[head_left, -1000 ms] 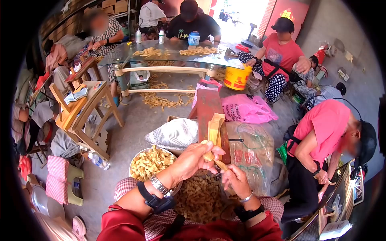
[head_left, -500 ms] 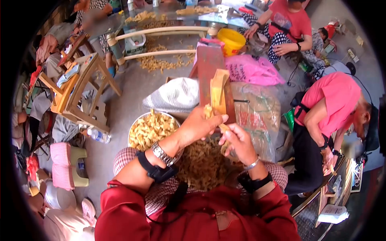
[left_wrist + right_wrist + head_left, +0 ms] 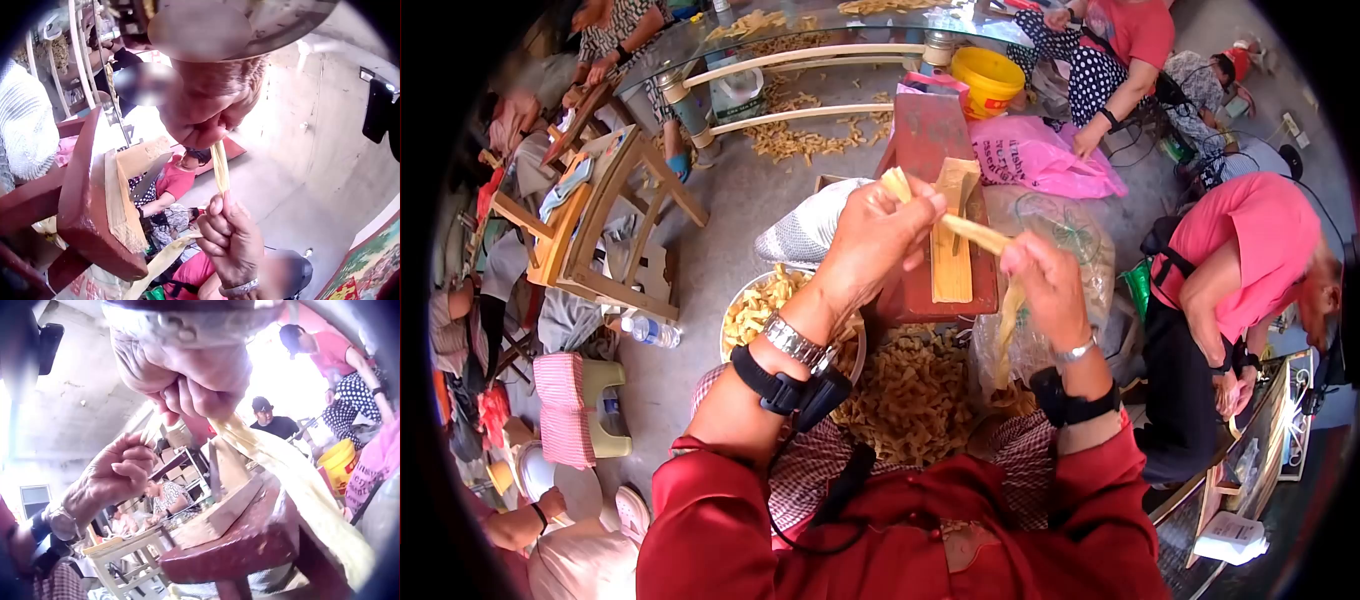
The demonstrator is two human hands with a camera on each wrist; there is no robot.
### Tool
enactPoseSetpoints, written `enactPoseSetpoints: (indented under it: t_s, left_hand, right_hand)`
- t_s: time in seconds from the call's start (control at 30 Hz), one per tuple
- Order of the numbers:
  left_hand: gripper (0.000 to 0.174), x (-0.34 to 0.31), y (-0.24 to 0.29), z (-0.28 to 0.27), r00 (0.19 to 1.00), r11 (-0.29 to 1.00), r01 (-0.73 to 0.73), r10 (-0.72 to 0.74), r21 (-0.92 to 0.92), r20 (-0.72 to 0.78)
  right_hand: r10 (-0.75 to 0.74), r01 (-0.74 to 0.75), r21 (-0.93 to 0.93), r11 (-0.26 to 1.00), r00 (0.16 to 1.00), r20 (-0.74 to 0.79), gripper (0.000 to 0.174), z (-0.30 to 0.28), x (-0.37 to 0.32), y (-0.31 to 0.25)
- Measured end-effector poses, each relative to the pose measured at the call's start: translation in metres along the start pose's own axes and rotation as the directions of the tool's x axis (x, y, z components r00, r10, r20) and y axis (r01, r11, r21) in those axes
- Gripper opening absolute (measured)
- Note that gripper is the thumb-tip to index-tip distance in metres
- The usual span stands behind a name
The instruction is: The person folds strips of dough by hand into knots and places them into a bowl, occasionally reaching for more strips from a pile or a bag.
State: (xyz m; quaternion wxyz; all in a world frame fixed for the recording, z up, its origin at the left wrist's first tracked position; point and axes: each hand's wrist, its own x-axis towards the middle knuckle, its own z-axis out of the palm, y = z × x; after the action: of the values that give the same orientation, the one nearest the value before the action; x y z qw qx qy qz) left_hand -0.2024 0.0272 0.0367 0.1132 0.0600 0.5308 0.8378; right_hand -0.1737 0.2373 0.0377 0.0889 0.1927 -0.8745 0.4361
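Note:
A pale yellow strip [image 3: 975, 234] stretches between both hands above a wooden block [image 3: 951, 265] on a red bench [image 3: 920, 135]. My left hand [image 3: 878, 225] pinches one end, with a folded bit of the strip standing up above its fingers. My right hand [image 3: 1050, 285] curls round the other end, and a long tail [image 3: 1007, 335] hangs below it. In the left wrist view the taut strip [image 3: 220, 169] runs from the left hand to the right hand [image 3: 231, 240]. The right wrist view shows the tail [image 3: 300, 481] trailing from the right fist [image 3: 187, 381].
A bowl of yellow pieces [image 3: 750, 312] stands at left, and a brown heap [image 3: 905, 400] lies in front of the lap. Beyond are a white sack [image 3: 805, 235], a pink bag [image 3: 1045, 160], a yellow bucket [image 3: 990, 80] and a glass table. People sit around; one bends at right [image 3: 1250, 260].
Both hands have risen and moved apart, drawing the strip out between them. The tail below the right hand now shows. The head view has tilted down.

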Motion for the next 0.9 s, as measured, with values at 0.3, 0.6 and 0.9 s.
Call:
enactPoseSetpoints:
  t_s: [0.3, 0.6, 0.9]
  left_hand:
    - [0.011, 0.045, -0.04, -0.008, 0.989, 0.927, -0.07, 0.114, 0.368, -0.098]
    - [0.036, -0.012, 0.003, -0.01, 0.869, 0.643, 0.067, -0.413, 0.763, 0.272]
    - [0.053, -0.068, -0.077, -0.001, 0.591, 0.626, 0.707, -0.779, 0.331, 0.211]
  right_hand:
    - [0.019, -0.049, -0.261, 0.964, 0.993, -0.12, 0.02, 0.028, 0.023, 0.061]
    - [0.036, -0.048, 0.17, 0.984, 0.997, 0.069, 0.029, 0.023, -0.016, 0.02]
    - [-0.466, 0.415, 0.29, 0.862, 0.875, 0.132, 0.018, 0.086, -0.09, -0.045]
